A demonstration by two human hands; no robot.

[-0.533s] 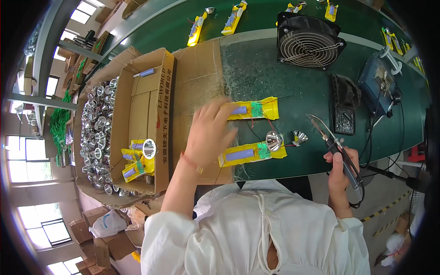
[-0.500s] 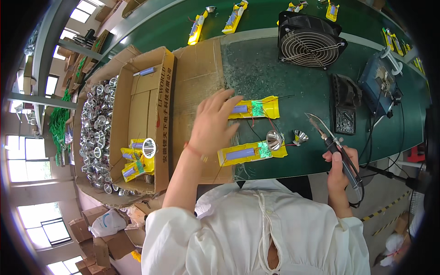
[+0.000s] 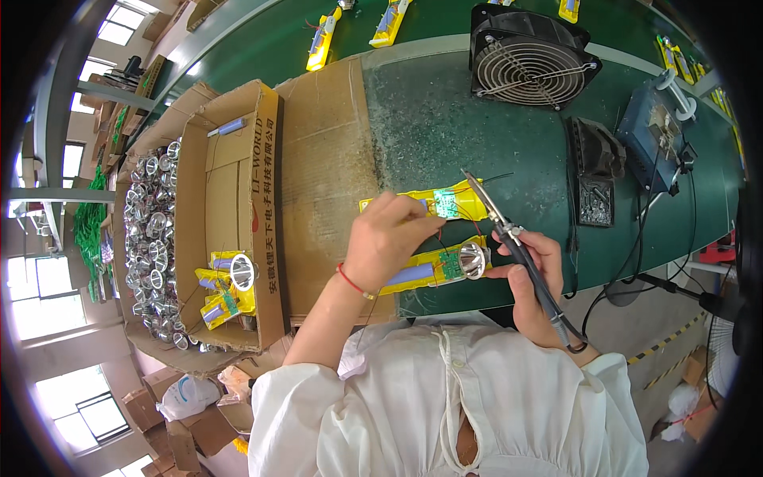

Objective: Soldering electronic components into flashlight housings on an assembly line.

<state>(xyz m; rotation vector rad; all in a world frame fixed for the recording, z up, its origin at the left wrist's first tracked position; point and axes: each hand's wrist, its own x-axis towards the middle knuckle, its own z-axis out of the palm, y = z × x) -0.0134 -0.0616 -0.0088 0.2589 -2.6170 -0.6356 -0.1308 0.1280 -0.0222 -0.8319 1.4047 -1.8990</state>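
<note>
With our right hand [image 3: 526,296] we grip a soldering iron [image 3: 528,262] by its dark handle, its shaft crossing the right end of the upper yellow torch casing [image 3: 477,205]. Our left hand [image 3: 388,240] bends its fingers together over that casing, beside the lit green circuit board [image 3: 447,203]; we cannot tell whether they pinch a wire. Nearer us on the green surface [image 3: 524,147] lies the lower yellow torch casing [image 3: 417,284], a silver reflector [image 3: 472,260] at its right end.

Bright windows [image 3: 60,290] line the pale wall [image 3: 99,334] on my left; a green workbench [image 3: 540,151] stretches ahead; yellow-and-black tape [image 3: 666,342] stripes the grey floor [image 3: 648,324] rightward.
</note>
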